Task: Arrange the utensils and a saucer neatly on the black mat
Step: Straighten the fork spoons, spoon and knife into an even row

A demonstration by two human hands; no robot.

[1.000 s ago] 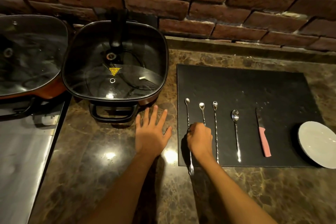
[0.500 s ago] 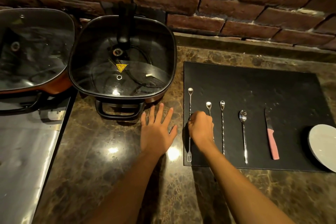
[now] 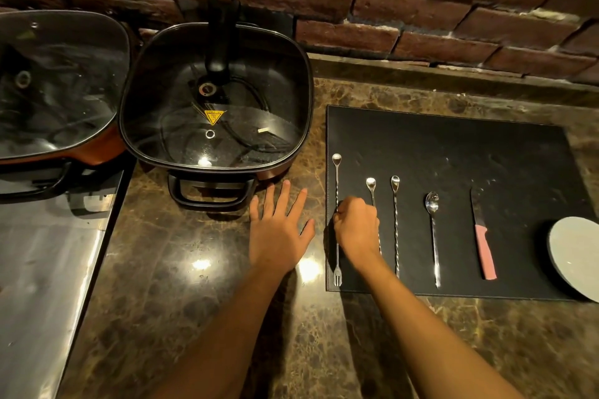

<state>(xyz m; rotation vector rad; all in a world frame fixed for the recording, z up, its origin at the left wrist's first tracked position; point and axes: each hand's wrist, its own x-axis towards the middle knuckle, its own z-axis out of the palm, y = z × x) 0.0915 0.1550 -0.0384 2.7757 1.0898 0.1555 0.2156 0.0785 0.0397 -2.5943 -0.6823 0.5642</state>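
A black mat (image 3: 453, 146) lies on the marble counter. Along its front run a long twisted spoon-fork (image 3: 336, 178) at the left edge, a short spoon (image 3: 371, 186), a twisted bar spoon (image 3: 395, 223), a plain spoon (image 3: 433, 236) and a pink-handled knife (image 3: 483, 246). A white saucer (image 3: 575, 253) sits half over the mat's right edge. My right hand (image 3: 356, 230) is closed on the spoon-fork's shaft and covers part of the short spoon. My left hand (image 3: 278, 230) rests flat, fingers spread, on the counter left of the mat.
Two square electric pots with glass lids stand at the back left, the nearer pot (image 3: 214, 100) just beyond my left hand and the other pot (image 3: 55, 87) further left. A steel surface (image 3: 42, 269) fills the left. A brick wall (image 3: 389, 0) runs behind.
My right hand has slid the spoon-fork away from me, so its fork end now lies on the mat instead of hanging over the front edge. The left hand stays flat.
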